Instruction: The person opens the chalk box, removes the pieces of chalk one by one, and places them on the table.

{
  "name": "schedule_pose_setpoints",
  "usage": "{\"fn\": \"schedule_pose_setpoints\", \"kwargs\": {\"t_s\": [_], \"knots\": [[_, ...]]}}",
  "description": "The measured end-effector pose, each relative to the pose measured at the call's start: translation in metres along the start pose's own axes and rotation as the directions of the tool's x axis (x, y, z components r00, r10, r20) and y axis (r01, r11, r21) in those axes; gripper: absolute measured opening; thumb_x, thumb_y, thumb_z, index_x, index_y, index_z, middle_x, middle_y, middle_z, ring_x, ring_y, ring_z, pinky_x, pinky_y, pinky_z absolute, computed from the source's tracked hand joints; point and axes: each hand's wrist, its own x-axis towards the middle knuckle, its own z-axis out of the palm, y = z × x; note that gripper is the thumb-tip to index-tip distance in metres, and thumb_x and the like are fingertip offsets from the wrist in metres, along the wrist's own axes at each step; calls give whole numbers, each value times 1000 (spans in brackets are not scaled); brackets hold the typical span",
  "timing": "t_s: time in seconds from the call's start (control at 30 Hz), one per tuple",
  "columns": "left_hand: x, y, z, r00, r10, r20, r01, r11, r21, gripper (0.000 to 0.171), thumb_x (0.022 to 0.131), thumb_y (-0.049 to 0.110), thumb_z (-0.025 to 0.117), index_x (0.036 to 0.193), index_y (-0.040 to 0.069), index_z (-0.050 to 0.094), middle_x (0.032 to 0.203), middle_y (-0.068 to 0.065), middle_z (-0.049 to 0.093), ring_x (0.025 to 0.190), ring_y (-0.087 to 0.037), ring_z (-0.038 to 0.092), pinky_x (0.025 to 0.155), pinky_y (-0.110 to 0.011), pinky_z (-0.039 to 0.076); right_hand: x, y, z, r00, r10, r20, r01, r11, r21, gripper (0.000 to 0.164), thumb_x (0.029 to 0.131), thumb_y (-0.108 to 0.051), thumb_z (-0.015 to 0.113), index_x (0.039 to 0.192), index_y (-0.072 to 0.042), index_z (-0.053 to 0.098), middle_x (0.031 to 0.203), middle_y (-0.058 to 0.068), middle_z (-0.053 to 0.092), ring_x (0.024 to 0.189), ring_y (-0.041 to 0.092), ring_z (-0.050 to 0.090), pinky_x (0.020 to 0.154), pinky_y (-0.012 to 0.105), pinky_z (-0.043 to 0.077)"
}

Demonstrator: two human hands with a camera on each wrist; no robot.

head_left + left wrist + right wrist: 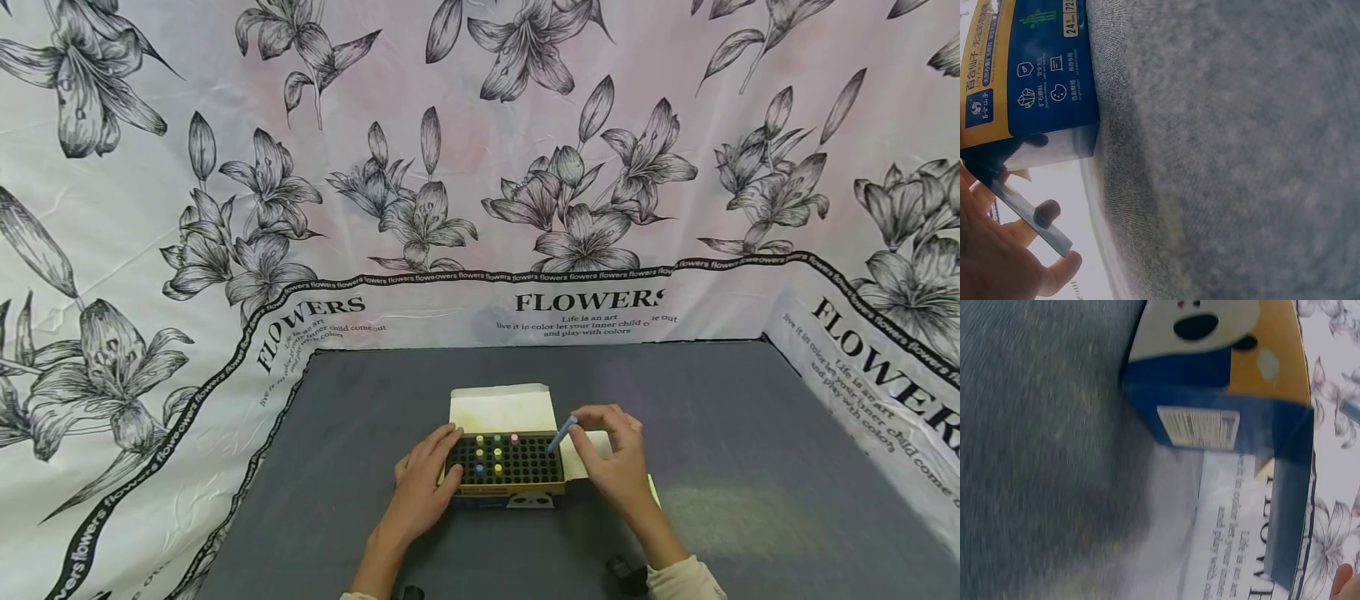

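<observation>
An open chalk box (506, 490) stands on the grey table, its dark holder full of round holes and carrying several coloured chalks, such as a pink chalk (514, 438). At the box's left end, my left hand (420, 479) holds its edge, thumb near the front corner and fingers toward the back. A blue side wall (1054, 81) and a pale flap (1054, 240) show beside this hand in the left wrist view. Above the holder's right end, my right hand (618, 454) pinches a tilted blue chalk (562, 434) between thumb and fingers. The right wrist view shows only a fingertip (1342, 584).
The box's white lid (501, 410) stands raised at the back, and a side flap (576, 462) sticks out to the right. Something yellow (655, 490) peeks out beside the right wrist. A dark object (626, 575) lies near that sleeve. Flower-printed cloth (450, 308) walls the table.
</observation>
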Motion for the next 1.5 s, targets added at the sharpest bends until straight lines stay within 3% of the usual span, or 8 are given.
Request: {"fn": "schedule_pose_setpoints", "kwargs": {"t_s": [0.3,0.57,0.8,0.9,1.07,1.2,1.37,1.5], "knots": [[1,0,2,1000,-3,-1,3,1000,22,50,105,30,52,154,25,46,162,0,41,146,-35,40,105,-72,28,-1,14,-29,995,11,-99,-12,1000,-4,26,78,16,72,98,0,73,82,6,72,88,-7,62,104,28,25],[0,1,0,1000,-1,2,1,1000,4,50,105,30,52,154,25,46,162,1,40,147,-34,39,105,-71,27,-7,24,-56,993,18,-116,-19,1000,-8,25,78,18,69,98,4,72,81,-8,71,91,-8,63,100,25,26],[0,1,0,1000,-3,4,3,1000,1,50,105,29,53,154,24,46,163,0,39,147,-35,39,105,-70,27,-14,39,-74,988,9,-156,-10,1000,-5,22,77,22,65,97,13,69,76,-1,71,87,-6,64,102,24,30],[-1,1,0,1000,-2,1,2,1000,7,50,105,29,53,154,24,46,162,0,40,147,-35,39,105,-70,28,-16,43,-84,987,24,-161,-33,998,-55,22,78,20,67,97,11,70,76,-2,71,86,-8,63,101,22,27],[0,2,0,1000,0,5,0,1000,0,50,105,29,53,154,24,46,162,0,40,147,-35,39,105,-71,27,-21,44,-100,992,49,-120,-67,986,-151,23,80,18,70,98,4,74,74,1,68,78,-7,59,96,11,36],[0,2,-1,1000,-4,8,4,1000,2,50,105,29,53,154,25,46,163,0,39,147,-35,39,105,-71,27,-26,46,-107,987,130,-90,-149,958,-244,20,83,9,74,98,-5,77,74,-1,68,74,-6,57,89,11,38],[0,3,-1,1000,-3,9,3,1000,6,50,105,29,53,154,24,46,162,0,40,146,-36,40,105,-71,28,-31,53,-113,980,194,-40,-195,916,-351,16,82,3,78,93,-9,77,72,-4,69,67,-6,55,83,20,37],[0,4,-2,1000,-7,13,7,1000,8,50,105,29,53,154,24,46,163,0,39,147,-36,39,105,-71,28,-33,59,-118,966,254,44,-210,873,-440,12,83,-2,79,92,-9,76,70,-4,71,65,-7,53,87,45,25]]}}
